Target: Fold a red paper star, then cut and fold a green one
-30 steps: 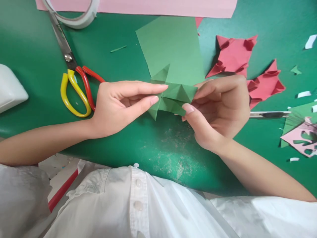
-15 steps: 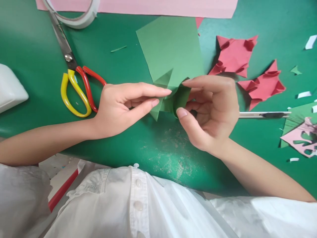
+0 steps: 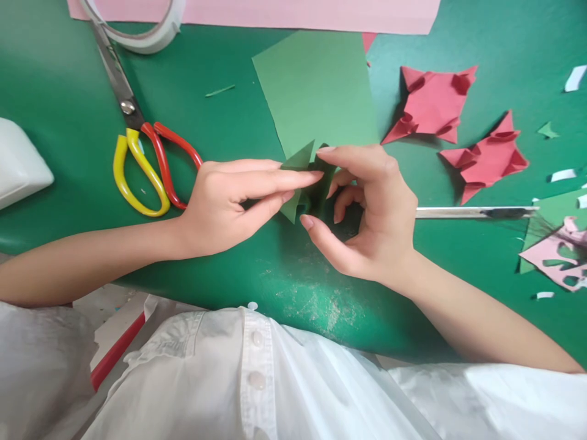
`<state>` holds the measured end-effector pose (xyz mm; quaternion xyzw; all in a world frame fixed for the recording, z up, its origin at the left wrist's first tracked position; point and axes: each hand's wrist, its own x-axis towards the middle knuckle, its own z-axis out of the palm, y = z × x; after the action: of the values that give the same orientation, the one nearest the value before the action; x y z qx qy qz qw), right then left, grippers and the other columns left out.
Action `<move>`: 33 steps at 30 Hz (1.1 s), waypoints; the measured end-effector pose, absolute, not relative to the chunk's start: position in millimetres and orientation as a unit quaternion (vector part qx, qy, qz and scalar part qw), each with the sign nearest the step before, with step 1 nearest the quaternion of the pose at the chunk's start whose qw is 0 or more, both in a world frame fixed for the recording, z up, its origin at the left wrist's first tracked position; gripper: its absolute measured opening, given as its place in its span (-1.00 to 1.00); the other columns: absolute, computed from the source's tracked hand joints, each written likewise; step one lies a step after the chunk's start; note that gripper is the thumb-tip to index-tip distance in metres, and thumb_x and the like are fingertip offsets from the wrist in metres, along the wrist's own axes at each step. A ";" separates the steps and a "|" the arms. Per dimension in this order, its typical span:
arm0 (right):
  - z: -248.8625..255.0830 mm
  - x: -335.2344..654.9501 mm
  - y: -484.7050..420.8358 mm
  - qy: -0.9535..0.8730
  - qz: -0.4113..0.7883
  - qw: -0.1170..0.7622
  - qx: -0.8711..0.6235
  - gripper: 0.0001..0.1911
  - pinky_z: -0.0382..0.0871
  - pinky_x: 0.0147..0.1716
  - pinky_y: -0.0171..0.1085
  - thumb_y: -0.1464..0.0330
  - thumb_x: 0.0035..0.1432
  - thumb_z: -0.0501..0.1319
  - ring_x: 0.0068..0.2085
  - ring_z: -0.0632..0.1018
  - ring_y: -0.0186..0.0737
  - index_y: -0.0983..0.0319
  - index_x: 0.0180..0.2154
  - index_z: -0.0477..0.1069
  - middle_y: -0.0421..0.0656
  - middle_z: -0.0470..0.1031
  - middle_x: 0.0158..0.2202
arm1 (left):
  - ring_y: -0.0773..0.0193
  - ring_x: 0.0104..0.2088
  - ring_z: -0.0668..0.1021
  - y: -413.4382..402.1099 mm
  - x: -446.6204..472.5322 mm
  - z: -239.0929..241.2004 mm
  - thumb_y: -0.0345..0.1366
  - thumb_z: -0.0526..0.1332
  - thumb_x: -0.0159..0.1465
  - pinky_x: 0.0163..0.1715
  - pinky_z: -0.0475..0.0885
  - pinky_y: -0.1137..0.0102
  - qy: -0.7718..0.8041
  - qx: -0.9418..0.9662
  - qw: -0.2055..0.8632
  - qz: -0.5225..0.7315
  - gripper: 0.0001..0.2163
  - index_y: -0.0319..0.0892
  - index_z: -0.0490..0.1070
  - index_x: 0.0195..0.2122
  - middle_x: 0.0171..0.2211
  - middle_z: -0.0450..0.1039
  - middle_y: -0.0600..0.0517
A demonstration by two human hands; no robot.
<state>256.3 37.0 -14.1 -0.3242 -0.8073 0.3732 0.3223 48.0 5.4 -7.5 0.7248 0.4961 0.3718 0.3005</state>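
A small piece of green paper [image 3: 299,157] with pointed corners is held between both hands, its right part curled upward. My left hand [image 3: 238,195] pinches its left side, index finger stretched across the top and thumb below. At the curled edge, my right hand [image 3: 371,208] grips with index fingertip above and thumb below, the other fingers bent inward. Part of the paper is hidden behind the fingers. Beyond it lies a larger flat sheet of green paper [image 3: 321,85]. Two red paper shapes [image 3: 440,104] with curled edges rest to the right.
Scissors [image 3: 128,110] with yellow and red handles lie at left, beside a tape roll [image 3: 153,40]. A pink sheet [image 3: 257,13] is at the far edge. A thin knife-like tool [image 3: 472,212], paper scraps [image 3: 563,175] and a cut pink piece [image 3: 545,253] lie right; a white object [image 3: 21,162] stands left.
My right hand has moved left, closer to my left hand, and the green paper's curled part has come with it, rolled further inward. My left hand has shifted slightly right.
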 end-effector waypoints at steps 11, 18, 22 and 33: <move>-14.4 255.4 33.6 -0.770 0.417 0.321 -0.362 -0.54 0.39 -0.55 -0.34 0.24 0.18 0.33 -0.34 0.50 -0.34 0.05 0.05 0.19 -0.17 0.39 -0.12 | 0.56 -0.51 0.57 0.6 50.9 -8.2 -0.49 0.27 0.26 -0.41 0.57 0.69 0.516 0.676 0.336 0.405 -0.64 -0.04 0.51 0.06 -0.24 0.65 0.17; -12.4 255.4 38.2 -0.809 0.370 0.315 -0.332 -0.68 0.42 -0.51 -0.31 0.30 0.22 0.31 -0.42 0.50 -0.36 0.09 -0.06 0.25 -0.23 0.49 -0.26 | 0.46 -0.42 0.64 -1.5 52.1 -5.9 -0.42 0.29 0.28 -0.27 0.65 0.57 0.529 0.659 0.363 0.392 -0.69 -0.06 0.51 0.04 -0.28 0.64 0.17; -11.2 256.6 39.6 -0.825 0.351 0.307 -0.318 -0.78 0.46 -0.47 -0.32 0.36 0.23 0.29 -0.44 0.49 -0.38 0.12 -0.12 0.31 -0.21 0.55 -0.26 | 0.40 -0.40 0.66 -2.8 52.1 -5.0 -0.33 0.29 0.30 -0.24 0.68 0.46 0.538 0.641 0.396 0.378 -0.73 -0.04 0.49 0.03 -0.35 0.61 0.18; -8.8 257.6 40.9 -0.811 0.396 0.304 -0.306 -0.85 0.35 -0.48 -0.29 0.50 0.13 0.26 -0.45 0.43 -0.35 0.18 -0.25 0.41 -0.22 0.51 -0.36 | 0.46 -0.44 0.64 3.9 53.0 -1.6 -0.31 0.35 0.25 -0.44 0.60 0.58 0.511 0.564 0.489 0.426 -0.76 -0.09 0.28 -0.17 -0.40 0.53 0.23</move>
<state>257.6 40.9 -8.8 -0.3063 -0.8107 0.3959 0.3037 53.0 3.9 -1.6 0.5642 0.5113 0.4260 0.4886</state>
